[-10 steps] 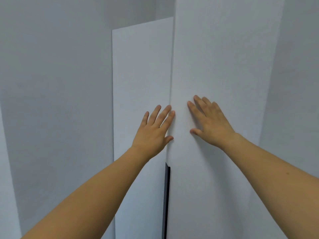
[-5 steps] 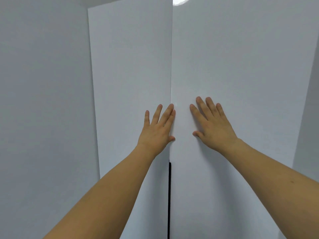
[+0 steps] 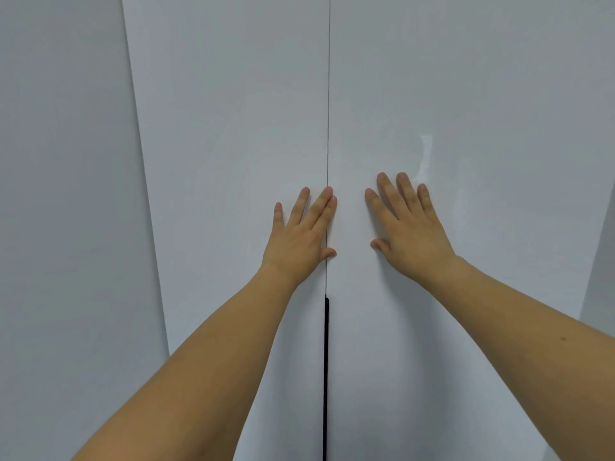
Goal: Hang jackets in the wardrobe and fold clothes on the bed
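1. Left hand [image 3: 301, 239] lies flat, fingers straight, on the left door [image 3: 233, 144], at the seam
2. Right hand [image 3: 407, 231] presses flat on the right door [image 3: 466, 94]
3. Wardrobe doors meet, a black strip [image 3: 326, 377] below

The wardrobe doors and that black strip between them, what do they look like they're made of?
Left door and right door: smooth white panels, probably laminated or painted board; the right one shows a faint glossy reflection, so a satin-to-gloss finish. Black strip in the seam: matte, possibly a plastic or metal edge handle; too thin to tell.
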